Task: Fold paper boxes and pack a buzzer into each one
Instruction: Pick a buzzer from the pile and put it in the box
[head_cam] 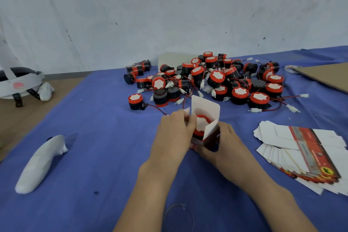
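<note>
The left hand (pixel 175 130) is curled against the left side of a paper box (pixel 211 142). Its fingertips are bent in over the box's open top, by a small white side flap (pixel 187 110); whether they pinch that flap cannot be told. The right hand (pixel 228 141) grips the box from the right, fingers wrapped round its dark red wall, with another white side flap (pixel 211 129) standing up just above them. The box sits upright between the two hands on a blue cloth (pixel 103 137). Its tall rounded lid flap (pixel 205 106) stands open on the far side. A buzzer (pixel 200 123) sits inside the box — red rim and white face up, partly screened by the flaps and the left fingers.

Beyond the box lies a heap of loose buzzers (pixel 216 79), black and red, their thin wires and white plugs tangled together. One separate buzzer (pixel 135 101) stands to the far left of the box, its wire trailing toward the left hand. To the right of the box is a fanned stack of flat box blanks (pixel 301 149), white with red printed strips. Farther right and back lies a cardboard sheet (pixel 323 75), with a roll of tape (pixel 291 68) at its near corner. Well to the left of the box lies a long white wrapped object (pixel 39 164), and farther back on that side a white head strap (pixel 18 83). Nearer than the box — between the forearms — a thin wire loop (pixel 178 214) lies on the cloth.
</note>
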A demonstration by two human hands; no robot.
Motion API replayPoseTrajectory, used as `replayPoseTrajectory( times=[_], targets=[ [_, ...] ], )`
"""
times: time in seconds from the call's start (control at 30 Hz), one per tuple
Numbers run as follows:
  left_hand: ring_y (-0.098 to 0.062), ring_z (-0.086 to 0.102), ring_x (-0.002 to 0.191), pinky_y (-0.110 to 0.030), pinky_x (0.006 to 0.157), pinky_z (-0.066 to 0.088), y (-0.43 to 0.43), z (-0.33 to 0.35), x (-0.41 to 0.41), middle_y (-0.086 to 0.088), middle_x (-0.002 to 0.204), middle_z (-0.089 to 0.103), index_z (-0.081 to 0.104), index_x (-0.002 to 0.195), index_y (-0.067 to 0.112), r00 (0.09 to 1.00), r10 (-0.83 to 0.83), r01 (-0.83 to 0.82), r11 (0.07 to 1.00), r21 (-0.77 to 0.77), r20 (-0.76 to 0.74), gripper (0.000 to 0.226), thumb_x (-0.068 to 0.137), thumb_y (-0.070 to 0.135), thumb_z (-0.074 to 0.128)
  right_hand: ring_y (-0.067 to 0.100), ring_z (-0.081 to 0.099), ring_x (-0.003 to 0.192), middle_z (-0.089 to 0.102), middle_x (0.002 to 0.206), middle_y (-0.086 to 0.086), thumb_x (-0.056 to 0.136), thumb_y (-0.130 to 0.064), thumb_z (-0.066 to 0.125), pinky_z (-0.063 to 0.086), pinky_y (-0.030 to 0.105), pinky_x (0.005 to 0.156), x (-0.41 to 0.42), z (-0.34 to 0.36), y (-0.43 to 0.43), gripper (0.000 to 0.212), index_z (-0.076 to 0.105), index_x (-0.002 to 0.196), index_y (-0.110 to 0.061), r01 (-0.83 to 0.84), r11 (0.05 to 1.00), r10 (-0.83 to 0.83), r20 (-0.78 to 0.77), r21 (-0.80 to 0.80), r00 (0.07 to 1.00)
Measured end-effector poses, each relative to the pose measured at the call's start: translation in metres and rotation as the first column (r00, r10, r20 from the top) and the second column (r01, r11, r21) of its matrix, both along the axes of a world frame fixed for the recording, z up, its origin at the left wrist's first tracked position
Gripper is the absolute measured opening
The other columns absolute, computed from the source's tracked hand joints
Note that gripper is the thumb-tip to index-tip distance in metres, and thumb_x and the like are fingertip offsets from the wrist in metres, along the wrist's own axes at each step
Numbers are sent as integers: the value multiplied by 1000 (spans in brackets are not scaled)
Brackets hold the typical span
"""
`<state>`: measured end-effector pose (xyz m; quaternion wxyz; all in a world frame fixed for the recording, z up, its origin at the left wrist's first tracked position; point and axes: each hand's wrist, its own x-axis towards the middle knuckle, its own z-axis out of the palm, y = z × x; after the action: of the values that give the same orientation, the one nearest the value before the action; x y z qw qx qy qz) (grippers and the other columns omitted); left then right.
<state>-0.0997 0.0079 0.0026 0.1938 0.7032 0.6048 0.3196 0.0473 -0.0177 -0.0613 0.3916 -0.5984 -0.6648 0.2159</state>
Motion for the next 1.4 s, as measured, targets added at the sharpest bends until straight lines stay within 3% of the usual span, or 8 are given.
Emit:
replayPoseTrajectory(
  times=[0.3, 0.47, 0.6, 0.73, 0.83, 0.97, 1.2, 1.4],
  targets=[
    [-20, 61, 81, -31, 65, 50, 7, -13, 0, -4, 92, 62, 63, 115, 15, 901, -5, 23, 999, 35, -434, 24, 105, 20, 41, -8, 49, 101, 39, 107, -32, 79, -54, 73, 41, 10, 72, 3, 4, -4, 56, 31, 116, -46, -35, 999, 33, 95, 14, 995],
    [-10, 53, 62, -24, 50, 38, 2, -17, -7, 4, 77, 53, 33, 139, 25, 965, -202, 189, 978, -86, -169, 39, 102, 15, 38, -4, 51, 98, 41, 108, -27, 78, -55, 73, 40, 9, 70, 7, 4, -5, 55, 35, 118, -43, 8, 1000, -9, 63, 16, 998],
    [-20, 65, 81, -43, 78, 55, 1, -20, -16, -5, 87, 66, 37, 139, 24, 957, -265, 262, 964, -40, -122, 38, 103, 11, 38, 2, 54, 101, 45, 115, -20, 81, -48, 76, 43, 13, 74, 12, 4, -4, 56, 44, 125, -33, 18, 1000, -17, 61, -6, 998],
    [-14, 65, 84, -42, 79, 58, 4, -25, -21, 1, 95, 65, 50, 123, 26, 980, -188, 191, 981, 32, -68, 20, 105, 22, 44, -1, 54, 101, 46, 116, -21, 81, -50, 75, 43, 12, 73, 15, 5, -6, 60, 44, 129, -32, -7, 1000, 8, 58, -29, 998],
    [-10, 62, 82, -34, 70, 55, 4, -29, -20, 9, 87, 64, 58, 104, 31, 985, -141, 152, 980, 131, -95, 9, 103, 31, 49, 1, 54, 102, 48, 120, -18, 82, -51, 74, 44, 13, 74, 15, 6, -7, 62, 43, 132, -32, -13, 999, 16, 59, -43, 998],
    [-5, 49, 76, -12, 60, 34, 0, -32, -10, 14, 91, 49, 66, 111, 25, 983, -102, 142, 951, 275, -154, 18, 103, 25, 50, 0, 54, 101, 45, 116, -21, 81, -52, 74, 43, 11, 72, 16, 6, -7, 61, 42, 130, -33, -6, 999, 9, 51, -53, 999],
    [-15, 53, 91, -35, 65, 52, -2, -27, -10, 6, 102, 52, 63, 118, 22, 949, -15, 133, 924, 358, -315, 22, 101, 12, 53, 1, 53, 104, 43, 119, -22, 81, -53, 74, 42, 10, 69, 21, 4, -6, 63, 40, 131, -35, 4, 998, 1, 75, -69, 997],
    [-13, 44, 98, -27, 63, 40, -7, -27, -6, 5, 107, 49, 56, 110, 23, 953, 101, -3, 946, 323, -286, 9, 104, 24, 50, 2, 50, 108, 39, 120, -23, 83, -53, 72, 40, 10, 71, 19, 6, -6, 66, 37, 135, -35, -8, 997, 15, 91, -73, 996]
  ],
)
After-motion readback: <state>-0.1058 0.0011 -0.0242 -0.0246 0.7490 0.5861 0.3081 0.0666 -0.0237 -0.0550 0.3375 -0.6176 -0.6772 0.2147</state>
